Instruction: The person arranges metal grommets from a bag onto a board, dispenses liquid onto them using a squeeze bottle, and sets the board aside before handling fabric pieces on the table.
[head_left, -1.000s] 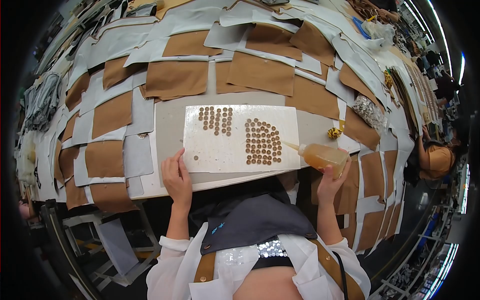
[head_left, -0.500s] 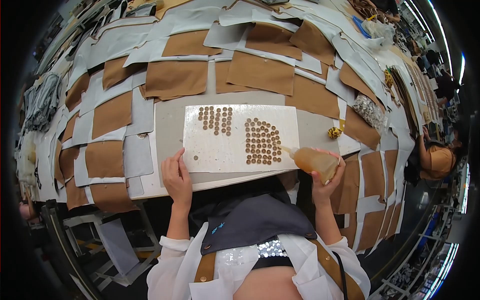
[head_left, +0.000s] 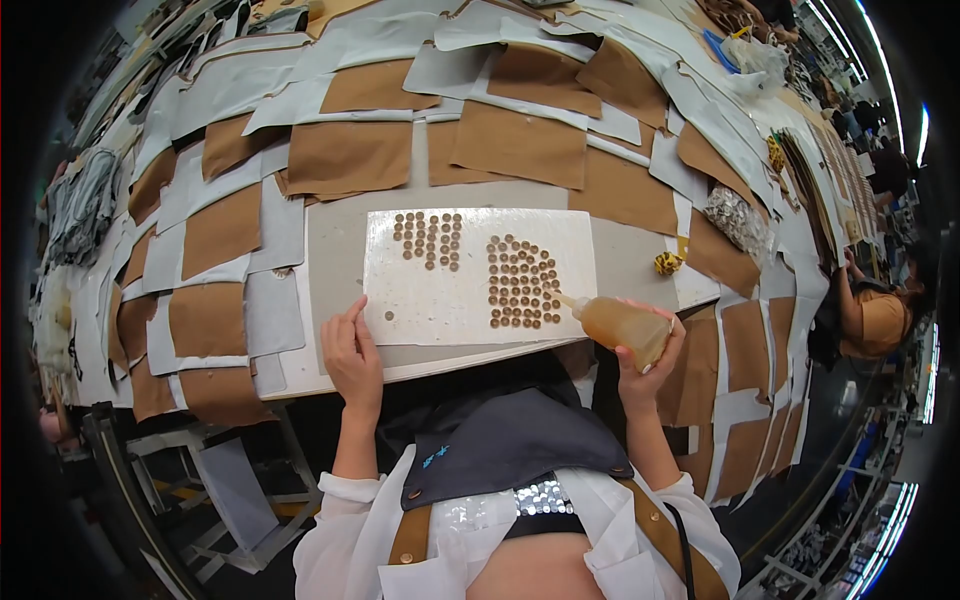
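Observation:
My right hand (head_left: pixel 655 355) is wrapped round a squeeze bottle (head_left: pixel 625 330) of amber liquid, tilted with its narrow nozzle pointing left. The nozzle tip is over the right side of a block of small round brass-coloured pieces (head_left: pixel 522 283), set out in rows; whether it touches one cannot be made out. Under them lies a white board (head_left: pixel 430 310), and a second group of the same pieces (head_left: pixel 428 240) sits at its upper left. My left hand (head_left: pixel 352 350) rests at the board's lower left edge, fingers stretched out, holding nothing. One lone round piece (head_left: pixel 389 315) lies near it.
Brown panels (head_left: pixel 350 155) and pale grey panels (head_left: pixel 275 225) overlap around the board. To the right are a yellow-and-black patterned ball (head_left: pixel 667 263) and a clear bag of small pieces (head_left: pixel 738 222). A person in an orange top (head_left: pixel 873 322) is at the far right.
The bottle and my right hand have shifted slightly left, bringing the nozzle further over the right-hand block of pieces. My left hand stays at the board's edge.

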